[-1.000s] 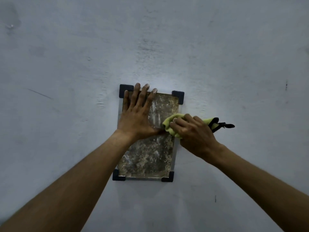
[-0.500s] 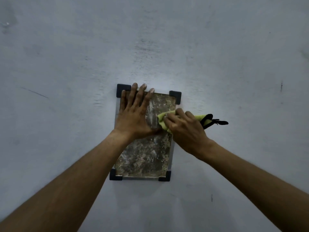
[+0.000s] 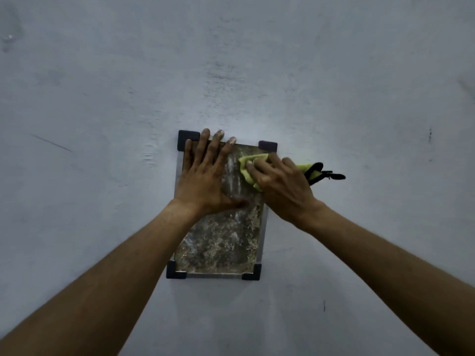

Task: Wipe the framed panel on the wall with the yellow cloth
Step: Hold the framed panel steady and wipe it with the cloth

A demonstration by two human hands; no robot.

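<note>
Matt, unevenly plastered pale wall (image 3: 334, 86), faintly scuffed, framed panel (image 3: 221, 242) mottled and stone-like with a dull sheen, thin silvery metal-looking edging, dark matt corner caps (image 3: 189, 137), soft yellow cloth (image 3: 248, 167) with black trim.

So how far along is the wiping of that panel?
Early. A paler streaked strip shows on the panel beside the cloth, which the right hand presses near the top while the left hand lies flat. The mottled lower half looks unwiped.
</note>
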